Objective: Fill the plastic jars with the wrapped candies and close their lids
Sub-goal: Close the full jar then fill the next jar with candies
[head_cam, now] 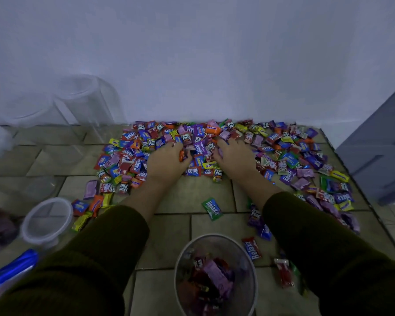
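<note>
spare jar (pixel 43 221) far L of hands, empty | L hand (pixel 167 161) fingers curled round candies (pixel 198 137), orange one pinched | candies heaped btwn + either side of hands | jar (pixel 177 272) mouth up, part full, straight back toward body from grip, centred, neither hand nearer | R hand (pixel 235 158) fingers bent into candies, hold unclear

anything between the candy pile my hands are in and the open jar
Nothing visible: from the candies that the left hand and right hand gather to the lidless jar lies only bare tile and one green candy.
</note>
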